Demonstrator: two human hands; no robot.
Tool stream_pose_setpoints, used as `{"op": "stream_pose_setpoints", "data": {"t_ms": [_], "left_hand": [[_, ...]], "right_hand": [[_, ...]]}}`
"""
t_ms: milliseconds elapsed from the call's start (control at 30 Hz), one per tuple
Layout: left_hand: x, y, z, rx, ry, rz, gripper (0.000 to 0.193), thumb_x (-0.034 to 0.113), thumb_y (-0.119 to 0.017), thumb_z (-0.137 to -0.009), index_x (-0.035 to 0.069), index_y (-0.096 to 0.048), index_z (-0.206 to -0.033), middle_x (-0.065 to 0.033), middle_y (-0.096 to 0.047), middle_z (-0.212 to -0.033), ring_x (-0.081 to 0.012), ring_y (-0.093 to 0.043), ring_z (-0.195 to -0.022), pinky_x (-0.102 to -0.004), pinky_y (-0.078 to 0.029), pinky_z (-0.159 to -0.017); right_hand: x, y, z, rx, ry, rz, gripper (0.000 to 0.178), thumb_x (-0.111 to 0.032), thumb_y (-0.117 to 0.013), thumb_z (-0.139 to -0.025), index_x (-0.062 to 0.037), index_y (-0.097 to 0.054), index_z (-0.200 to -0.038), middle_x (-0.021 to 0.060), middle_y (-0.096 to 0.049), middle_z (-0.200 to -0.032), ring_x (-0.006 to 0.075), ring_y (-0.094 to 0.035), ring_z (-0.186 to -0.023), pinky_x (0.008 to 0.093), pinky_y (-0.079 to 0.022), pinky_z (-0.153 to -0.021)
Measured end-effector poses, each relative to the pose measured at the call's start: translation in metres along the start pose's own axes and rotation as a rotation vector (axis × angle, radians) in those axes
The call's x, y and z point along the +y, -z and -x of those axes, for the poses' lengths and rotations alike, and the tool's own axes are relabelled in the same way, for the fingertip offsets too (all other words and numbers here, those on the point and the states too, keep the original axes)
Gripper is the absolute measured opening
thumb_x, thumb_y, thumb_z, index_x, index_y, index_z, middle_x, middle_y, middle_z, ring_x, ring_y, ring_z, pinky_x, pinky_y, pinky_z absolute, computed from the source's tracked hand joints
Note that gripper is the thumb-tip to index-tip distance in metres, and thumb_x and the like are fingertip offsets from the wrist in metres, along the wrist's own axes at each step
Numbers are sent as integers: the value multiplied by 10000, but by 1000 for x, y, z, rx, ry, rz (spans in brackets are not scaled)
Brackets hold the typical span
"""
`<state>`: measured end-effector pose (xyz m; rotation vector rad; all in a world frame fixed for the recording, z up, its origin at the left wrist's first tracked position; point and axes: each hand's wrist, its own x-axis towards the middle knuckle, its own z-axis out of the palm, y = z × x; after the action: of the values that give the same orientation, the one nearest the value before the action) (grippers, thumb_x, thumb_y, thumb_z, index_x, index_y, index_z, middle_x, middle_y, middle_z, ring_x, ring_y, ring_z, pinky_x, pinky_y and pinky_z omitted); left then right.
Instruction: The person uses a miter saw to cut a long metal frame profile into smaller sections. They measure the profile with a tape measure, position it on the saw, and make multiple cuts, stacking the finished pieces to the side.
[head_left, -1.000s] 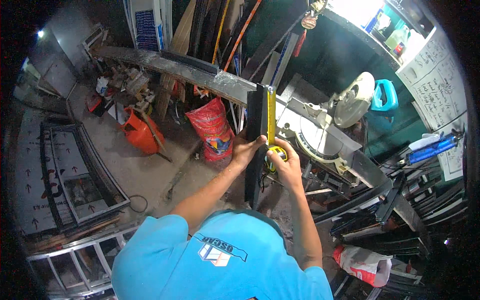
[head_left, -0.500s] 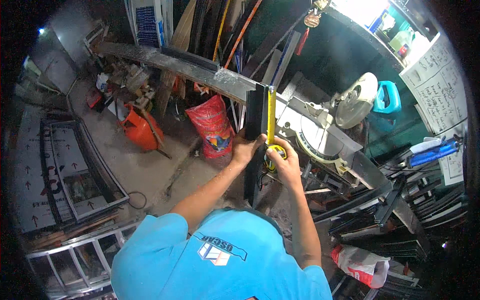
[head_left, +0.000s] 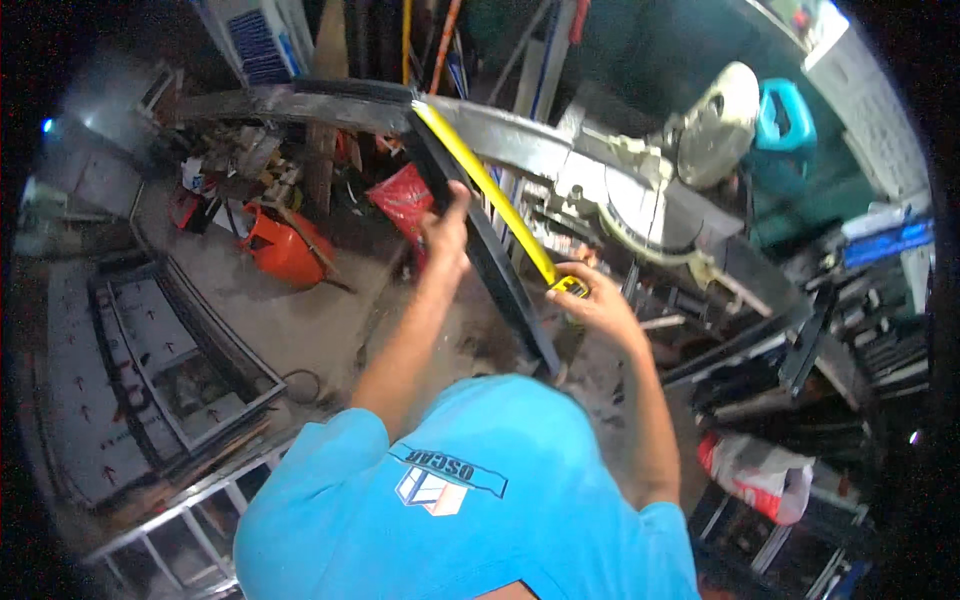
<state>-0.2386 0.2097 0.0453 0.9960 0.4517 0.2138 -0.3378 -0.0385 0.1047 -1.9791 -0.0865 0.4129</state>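
Note:
A long black metal profile slants across the middle, from the bench edge down to near my shirt front. My left hand is around its left side, thumb lying on it, other fingers partly hidden. In my right hand is a yellow tape measure, its case gripped between thumb and fingers. The pulled-out yellow blade runs alongside the profile to its far end, touching there and standing apart from it near the case.
A mitre saw stands on the long bench. An orange gas cylinder and a red sack are on the floor. Framed panels lie left, a metal ladder below them. Stacked profiles fill the right.
The profile's far end has swung left along the bench and it now slants. The tape blade shows longer, my right hand lies farther right, and my left hand has shifted left and farther away.

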Motion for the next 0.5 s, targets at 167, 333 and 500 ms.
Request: {"op": "stream_pose_setpoints", "data": {"t_ms": [167,333,500], "left_hand": [[42,58,-46,79,103,-1,917,829,-676,-752,64,-640,-1256,-85,-721,-1109,-261,-737,-846,-435,-626,-748],[50,94,-72,9,181,-53,1072,906,-536,-767,93,-492,-1465,-112,-552,-1475,-325,-590,-1263,-575,-513,-1018],[47,92,-74,150,291,-101,1086,954,-478,-752,123,-494,-1451,-100,-550,-1468,-344,-603,-1215,-598,-532,-962]], "right_hand": [[59,35,37,-103,-80,192,569,-297,-806,-831,6,-664,-1290,133,-706,-1179,216,-653,-1091,347,-504,-976],[76,54,65,-153,-147,217,518,-266,-776,-813,19,-677,-1234,162,-713,-1174,243,-665,-1077,353,-503,-962],[82,47,74,-128,-105,244,577,-370,-782,-778,-6,-702,-1219,231,-726,-1131,341,-693,-1058,409,-518,-947]]}}
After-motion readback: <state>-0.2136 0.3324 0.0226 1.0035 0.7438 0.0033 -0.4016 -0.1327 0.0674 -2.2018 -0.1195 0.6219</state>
